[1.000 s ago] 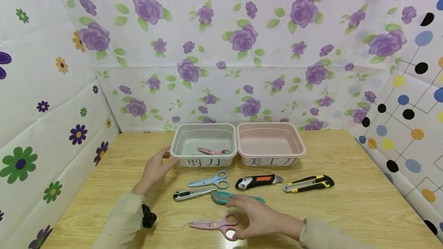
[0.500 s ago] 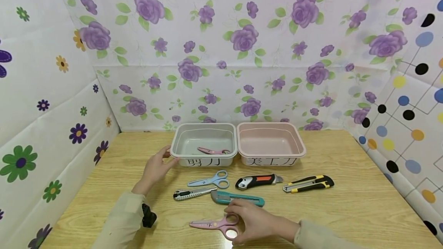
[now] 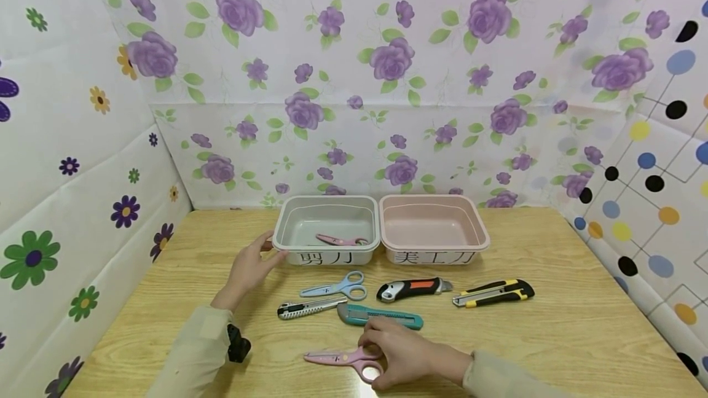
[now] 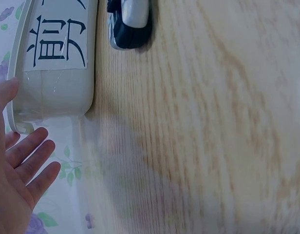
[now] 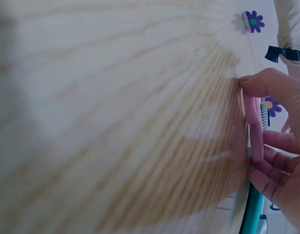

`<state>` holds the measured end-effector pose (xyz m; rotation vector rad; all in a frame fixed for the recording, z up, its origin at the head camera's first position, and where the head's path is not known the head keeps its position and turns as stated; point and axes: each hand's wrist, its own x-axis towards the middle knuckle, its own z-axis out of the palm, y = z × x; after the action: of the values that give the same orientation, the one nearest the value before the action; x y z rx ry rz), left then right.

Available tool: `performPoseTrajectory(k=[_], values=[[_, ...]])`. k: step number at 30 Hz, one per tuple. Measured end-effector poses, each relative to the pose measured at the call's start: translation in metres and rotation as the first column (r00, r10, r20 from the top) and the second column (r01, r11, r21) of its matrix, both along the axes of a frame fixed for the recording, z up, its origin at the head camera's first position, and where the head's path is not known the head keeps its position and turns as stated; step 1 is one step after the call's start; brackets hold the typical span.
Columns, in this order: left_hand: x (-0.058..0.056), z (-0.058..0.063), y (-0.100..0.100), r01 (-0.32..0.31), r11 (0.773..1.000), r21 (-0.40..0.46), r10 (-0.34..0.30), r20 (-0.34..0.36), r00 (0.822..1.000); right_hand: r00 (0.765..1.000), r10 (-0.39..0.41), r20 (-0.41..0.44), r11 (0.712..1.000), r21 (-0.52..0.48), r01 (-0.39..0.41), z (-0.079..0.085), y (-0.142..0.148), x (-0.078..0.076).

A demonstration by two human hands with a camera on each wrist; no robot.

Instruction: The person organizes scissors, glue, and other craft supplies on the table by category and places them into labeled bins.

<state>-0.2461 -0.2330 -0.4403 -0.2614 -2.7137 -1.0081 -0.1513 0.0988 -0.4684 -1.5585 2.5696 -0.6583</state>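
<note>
My left hand (image 3: pixel 251 268) holds the left front corner of a grey plastic bin (image 3: pixel 326 249), thumb on the rim and index finger at the side; the other fingers (image 4: pixel 35 161) stay loose. Inside that bin is a pair of pink scissors (image 3: pixel 337 240). My right hand (image 3: pixel 404 352) grips the handle loops of another pair of pink scissors (image 3: pixel 334 358) lying on the table, blades pointing left. In the right wrist view, thumb and fingers span the pink handle (image 5: pixel 254 126). Behind the right hand lies a teal utility knife (image 3: pixel 381 316).
Blue scissors (image 3: pixel 334 287), a silver utility knife (image 3: pixel 310 308), a black and orange one (image 3: pixel 415 288) and a yellow and black one (image 3: pixel 494 293) lie before the bins. A pink bin (image 3: pixel 434 247) stands right of the grey one. Patterned cloth (image 3: pixel 354 140) encloses the wooden table (image 3: pixel 581 324).
My right hand has come down and left onto the pink scissors' handles, its thumb and fingers drawing in around the loops. The left hand keeps its place at the grey bin.
</note>
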Motion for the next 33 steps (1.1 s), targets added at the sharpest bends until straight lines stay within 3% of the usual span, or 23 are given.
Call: performPoseTrajectory(k=[5,12,17,24,33], values=[[0.0,0.001,0.001,0.004,1.0,-0.004,-0.004,0.004,1.0,0.999,0.012,0.047,1.0,0.017,-0.013,0.003,0.0,-0.002],[0.001,0.002,0.002,0.0,1.0,-0.007,0.0,0.002,1.0,0.996,0.055,0.072,0.998,-0.04,-0.052,0.005,0.0,-0.003],[0.0,0.001,0.002,-0.001,1.0,-0.011,0.001,-0.001,1.0,0.995,0.098,0.03,0.993,-0.075,-0.095,0.006,0.0,-0.003],[0.0,0.001,0.001,-0.001,1.0,-0.012,0.001,0.008,1.0,0.995,0.098,-0.027,0.994,-0.055,-0.099,0.012,0.002,-0.003],[0.001,0.002,0.001,0.0,1.0,-0.002,0.0,0.011,1.0,0.977,0.11,-0.184,0.993,-0.015,-0.114,0.029,0.003,-0.006]])
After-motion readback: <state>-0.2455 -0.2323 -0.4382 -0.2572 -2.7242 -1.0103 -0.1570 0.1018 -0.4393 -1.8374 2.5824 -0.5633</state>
